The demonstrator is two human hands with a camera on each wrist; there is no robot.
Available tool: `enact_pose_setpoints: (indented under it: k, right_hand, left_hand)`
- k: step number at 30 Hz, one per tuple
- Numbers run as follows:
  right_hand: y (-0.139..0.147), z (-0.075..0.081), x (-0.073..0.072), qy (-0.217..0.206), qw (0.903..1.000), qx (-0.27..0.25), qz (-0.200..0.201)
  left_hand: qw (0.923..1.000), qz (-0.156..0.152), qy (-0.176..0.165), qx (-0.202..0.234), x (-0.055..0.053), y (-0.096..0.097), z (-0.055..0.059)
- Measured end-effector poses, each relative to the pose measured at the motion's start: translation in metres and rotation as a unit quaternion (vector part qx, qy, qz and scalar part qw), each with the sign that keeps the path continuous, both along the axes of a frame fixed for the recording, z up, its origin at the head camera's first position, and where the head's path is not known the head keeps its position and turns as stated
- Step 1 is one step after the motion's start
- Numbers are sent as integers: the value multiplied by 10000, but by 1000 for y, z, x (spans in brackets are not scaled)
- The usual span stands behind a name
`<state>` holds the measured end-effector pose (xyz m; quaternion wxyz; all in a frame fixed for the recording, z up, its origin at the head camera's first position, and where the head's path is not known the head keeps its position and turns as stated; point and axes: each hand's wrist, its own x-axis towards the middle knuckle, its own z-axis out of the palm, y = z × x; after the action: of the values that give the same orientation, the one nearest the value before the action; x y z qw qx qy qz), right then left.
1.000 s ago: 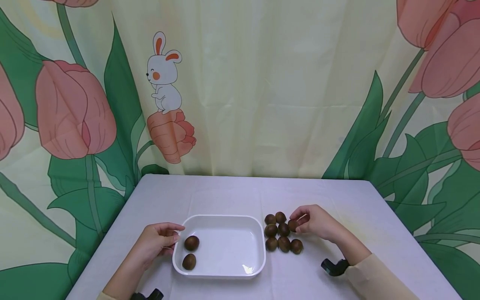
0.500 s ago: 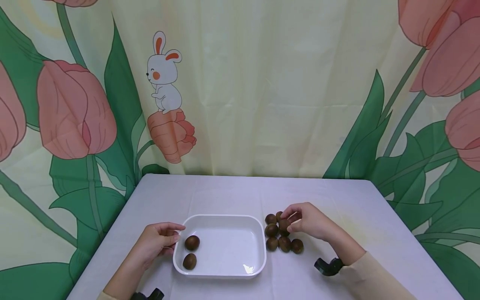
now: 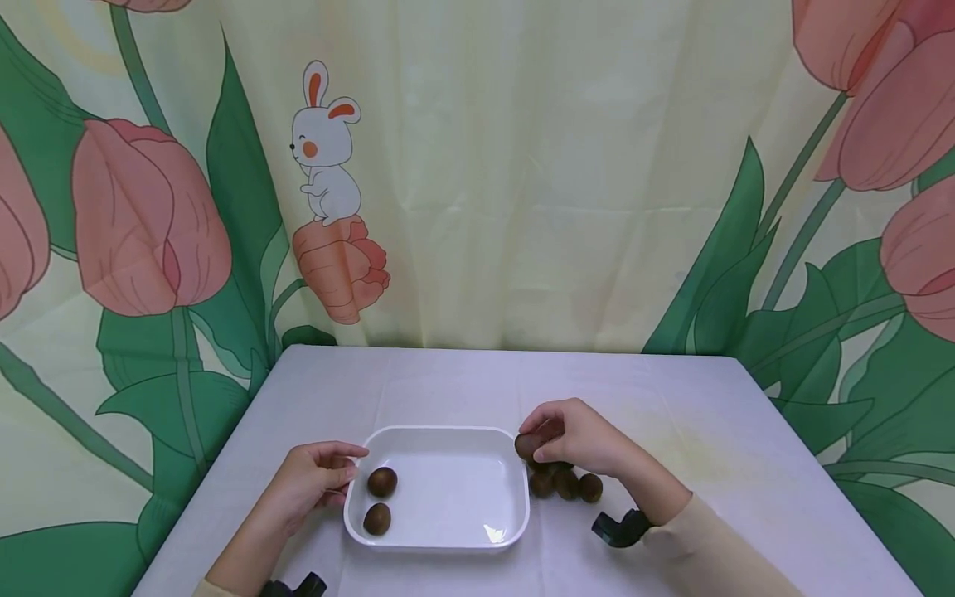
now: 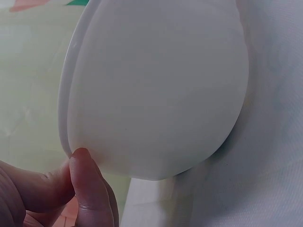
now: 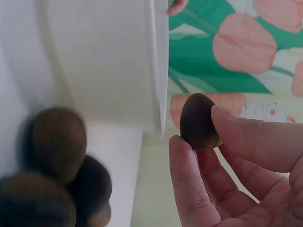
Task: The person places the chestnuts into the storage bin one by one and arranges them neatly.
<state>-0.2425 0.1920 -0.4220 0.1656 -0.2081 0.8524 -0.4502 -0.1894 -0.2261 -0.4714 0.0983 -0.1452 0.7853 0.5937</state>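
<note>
A white tray [image 3: 448,448] lies on the table with two brown chestnuts [image 3: 382,482] near its left end. My left hand [image 3: 309,481] pinches the tray's left rim; the left wrist view shows the fingertips [image 4: 84,163] against that rim. Between the thumb and fingers of my right hand [image 3: 585,439] is a single chestnut [image 5: 196,120], held above the table by the tray's right rim. Several more chestnuts [image 3: 565,484] sit grouped just right of the tray, some of them hidden by the right hand.
A white cloth covers the table [image 3: 634,390]. Behind it hangs a curtain [image 3: 522,166] printed with tulips and a rabbit. Black camera mounts [image 3: 622,528] are worn at both wrists.
My right hand has lifted one chestnut from the right side of the group and carried it left to the tray's edge. The left hand and tray have stayed in place.
</note>
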Motion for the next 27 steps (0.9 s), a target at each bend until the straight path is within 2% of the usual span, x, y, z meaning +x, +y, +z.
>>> enact_pose_setpoints:
  k: [6,20,27]
  right_hand:
    - [-19,-2,-1,76,9999,-66,113]
    - [-59,-3,3,-321,9984,-197,423]
    - [-79,-7,9,-192,9977,35,645]
  left_hand:
    - [9999,-57,34,133,0,0,1]
    - [9996,-144,102,215,1,-1,2]
    - [9995,-175,97,225,2,-1,4]
